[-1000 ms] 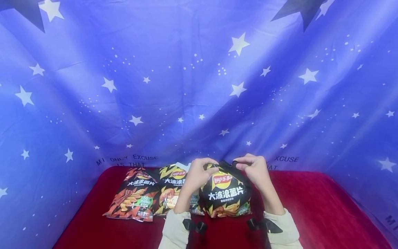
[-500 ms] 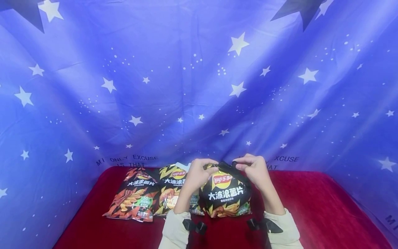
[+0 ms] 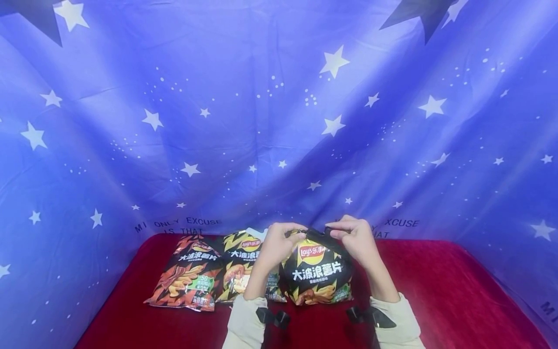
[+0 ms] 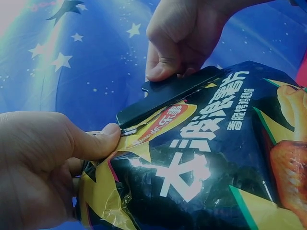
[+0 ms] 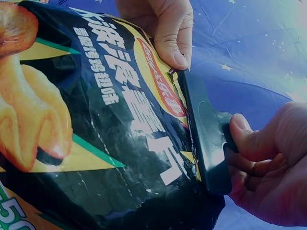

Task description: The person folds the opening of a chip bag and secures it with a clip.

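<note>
A black potato chip bag (image 3: 316, 276) stands on the red cloth in the head view, its top edge toward the backdrop. Along that top edge sits a black bag clip (image 5: 206, 139), seen closely in both wrist views. My left hand (image 3: 278, 245) pinches the bag's upper left corner between thumb and fingers, right beside the clip's end. With thumb and fingers, my right hand (image 3: 359, 237) pinches the clip's raised handle. The bag's far side is hidden, so I cannot tell how the clip's rear half lies.
To the left lie a red-and-black chip bag (image 3: 187, 276) and a yellow-and-black chip bag (image 3: 237, 257), partly behind my left forearm. A pale blue piece (image 3: 258, 231) shows at the latter's top. Red cloth (image 3: 444, 286) extends rightward; a starry blue backdrop (image 3: 261, 121) rises behind.
The fingers of my right hand have shifted very slightly at the clip's handle. My left hand and the bags look the same.
</note>
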`<state>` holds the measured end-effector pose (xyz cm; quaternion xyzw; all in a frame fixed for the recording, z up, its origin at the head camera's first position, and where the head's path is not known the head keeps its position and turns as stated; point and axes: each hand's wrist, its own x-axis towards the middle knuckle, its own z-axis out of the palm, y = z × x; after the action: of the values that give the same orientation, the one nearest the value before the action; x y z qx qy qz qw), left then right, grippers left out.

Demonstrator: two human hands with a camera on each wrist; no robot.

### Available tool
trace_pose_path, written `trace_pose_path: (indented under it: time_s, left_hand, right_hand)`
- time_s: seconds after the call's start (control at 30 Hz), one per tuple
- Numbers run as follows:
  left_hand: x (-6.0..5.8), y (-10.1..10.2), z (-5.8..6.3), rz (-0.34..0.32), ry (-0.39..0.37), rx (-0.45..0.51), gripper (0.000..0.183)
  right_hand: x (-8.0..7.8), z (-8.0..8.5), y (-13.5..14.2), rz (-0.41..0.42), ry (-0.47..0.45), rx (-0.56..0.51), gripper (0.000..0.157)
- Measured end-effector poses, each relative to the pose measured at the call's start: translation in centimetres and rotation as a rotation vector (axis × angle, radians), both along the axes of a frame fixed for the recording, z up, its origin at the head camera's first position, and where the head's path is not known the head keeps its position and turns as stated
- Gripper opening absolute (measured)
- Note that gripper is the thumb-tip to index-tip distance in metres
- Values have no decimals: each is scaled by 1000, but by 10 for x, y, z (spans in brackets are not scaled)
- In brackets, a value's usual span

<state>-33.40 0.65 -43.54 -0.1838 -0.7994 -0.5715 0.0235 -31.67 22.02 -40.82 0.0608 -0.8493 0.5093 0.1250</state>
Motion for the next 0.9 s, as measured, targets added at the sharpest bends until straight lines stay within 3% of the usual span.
trace_pose_path:
  time_s: [0.9]
  left_hand:
    - [0, -1, 0, -6, 25, -23, 18]
  right_hand:
    - [-3, -2, 1, 11, 20, 54, 25]
